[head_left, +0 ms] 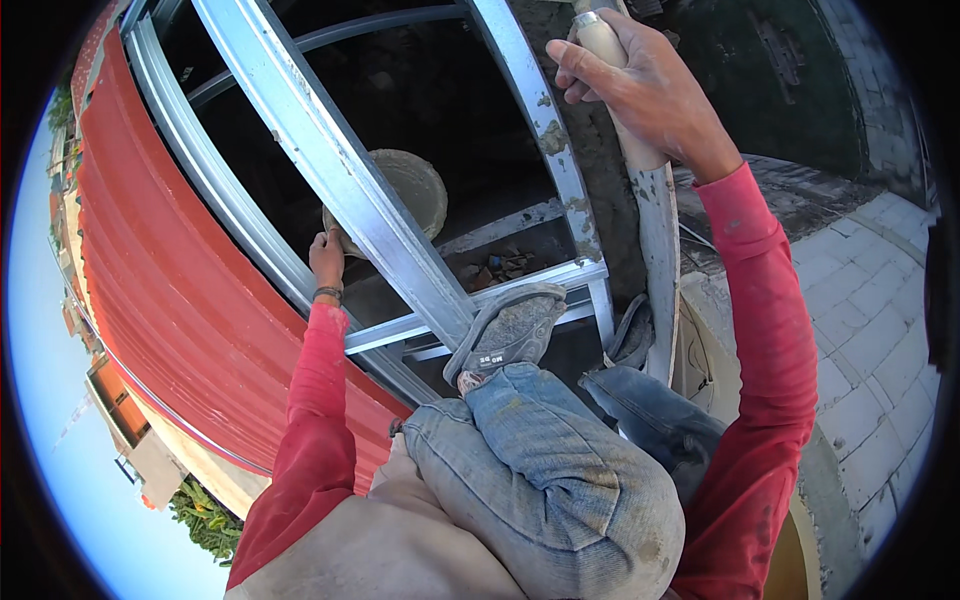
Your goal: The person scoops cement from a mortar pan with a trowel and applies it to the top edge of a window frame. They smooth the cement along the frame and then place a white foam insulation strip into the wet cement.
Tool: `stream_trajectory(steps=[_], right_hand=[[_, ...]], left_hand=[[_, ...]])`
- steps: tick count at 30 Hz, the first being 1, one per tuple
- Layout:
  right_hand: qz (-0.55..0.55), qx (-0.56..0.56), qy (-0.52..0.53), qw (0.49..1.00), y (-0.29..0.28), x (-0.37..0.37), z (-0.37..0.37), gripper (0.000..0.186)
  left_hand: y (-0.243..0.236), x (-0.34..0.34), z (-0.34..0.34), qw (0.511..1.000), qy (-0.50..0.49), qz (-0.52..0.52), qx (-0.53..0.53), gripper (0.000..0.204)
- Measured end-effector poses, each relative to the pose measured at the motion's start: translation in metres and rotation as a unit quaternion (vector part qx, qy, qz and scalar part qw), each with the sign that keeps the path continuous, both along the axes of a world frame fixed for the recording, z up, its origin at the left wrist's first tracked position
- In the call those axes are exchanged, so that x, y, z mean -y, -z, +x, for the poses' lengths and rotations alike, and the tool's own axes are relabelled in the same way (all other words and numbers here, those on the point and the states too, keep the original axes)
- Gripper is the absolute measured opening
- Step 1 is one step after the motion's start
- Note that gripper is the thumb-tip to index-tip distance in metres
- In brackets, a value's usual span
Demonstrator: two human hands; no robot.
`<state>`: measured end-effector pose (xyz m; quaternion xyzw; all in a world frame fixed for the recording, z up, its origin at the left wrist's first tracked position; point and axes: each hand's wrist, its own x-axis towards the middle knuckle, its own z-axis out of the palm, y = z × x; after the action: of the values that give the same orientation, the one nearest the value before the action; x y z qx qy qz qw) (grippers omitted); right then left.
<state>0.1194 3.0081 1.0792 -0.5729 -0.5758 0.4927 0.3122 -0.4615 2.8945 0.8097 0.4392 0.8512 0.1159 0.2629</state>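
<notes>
My right hand [640, 95] is closed on the pale handle [602, 38] of a tool with a metal collar, high at the right beside a mortar-smeared ledge [588, 160]; the tool's working end is out of view. Lower left, my left hand [327, 260] grips the rim of a round, grey, mortar-coated container [410, 185], partly hidden behind a broad metal beam [350, 190]. Both sleeves are red. My sandalled foot [505, 335] rests at the junction of the beam and a cross-member.
A red corrugated roof [180, 290] curves along the left. Dark openings lie between the metal frame members [540, 110]. A long pale upright board [655, 260] runs right of the ledge. Grey paving [860, 340] is far right, and rooftops with greenery [200, 515] show at the far left.
</notes>
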Motion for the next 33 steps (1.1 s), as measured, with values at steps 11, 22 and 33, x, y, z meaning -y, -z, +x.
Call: stream_trajectory(steps=[11,22,33], right_hand=[[-0.062,0.059,0.048,0.995,-0.019,0.105,0.063,0.035],[-0.235,-0.184,0.276,0.913,-0.065,0.334,0.153,0.060],[-0.167,-0.135,0.613,0.760,-0.049,0.498,0.067,0.052]], left_hand=[[-0.093,-0.088,0.067,0.932,-0.201,0.108,0.282,0.107],[-0.324,-0.041,0.326,0.534,0.617,-0.126,0.564,0.132],[-0.238,-0.146,0.312,0.762,0.632,-0.104,0.090,0.047]])
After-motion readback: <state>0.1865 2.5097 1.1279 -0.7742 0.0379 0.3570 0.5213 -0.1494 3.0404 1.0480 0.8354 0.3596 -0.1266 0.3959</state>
